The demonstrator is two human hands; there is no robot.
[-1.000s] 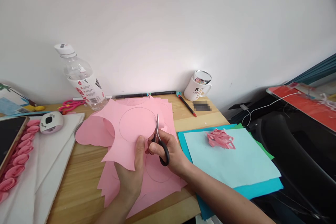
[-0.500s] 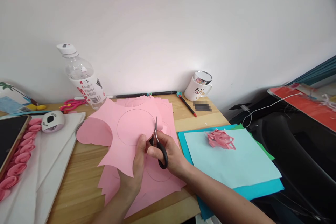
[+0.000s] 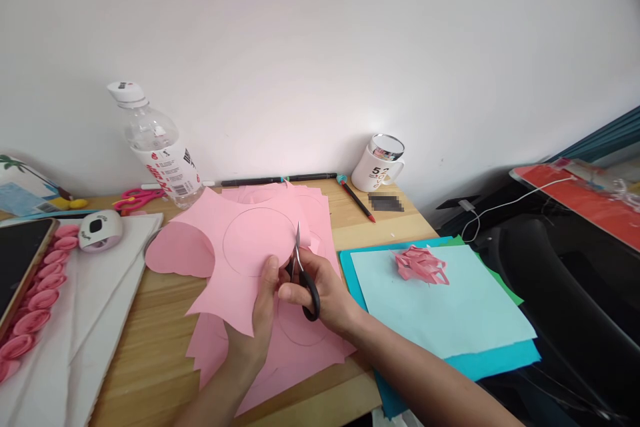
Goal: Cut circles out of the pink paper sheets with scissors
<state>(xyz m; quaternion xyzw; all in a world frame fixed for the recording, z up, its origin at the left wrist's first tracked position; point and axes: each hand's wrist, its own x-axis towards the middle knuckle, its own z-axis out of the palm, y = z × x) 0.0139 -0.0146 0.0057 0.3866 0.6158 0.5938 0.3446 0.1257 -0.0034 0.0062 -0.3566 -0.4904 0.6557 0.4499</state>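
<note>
Between the thumb and hidden fingers of my left hand (image 3: 260, 313) is a sheet of pink paper (image 3: 235, 280) with curved cutouts along its edges and a drawn circle. My right hand (image 3: 323, 290) is closed on black-handled scissors (image 3: 311, 293). Their blades point up and meet the paper's right edge, beside the circle's outline. A narrow pink strip curls just right of the blades. Beneath both hands lies a stack of pink sheets (image 3: 300, 373) with drawn circles. Cut pink rounds (image 3: 177, 250) rest to the left, partly covered by the held sheet.
A plastic bottle (image 3: 160, 147) and pink scissors (image 3: 140, 198) stand left, near a phone (image 3: 23, 267) and rolled pink paper flowers (image 3: 33, 321). A mug (image 3: 375, 170) and a red-tipped pencil (image 3: 357, 200) are behind. Pink scraps (image 3: 420, 265) lie on light-blue paper (image 3: 440, 320) at right.
My right thumb and the scissor handle have shifted very slightly. The held paper and both hands stay in nearly the same place.
</note>
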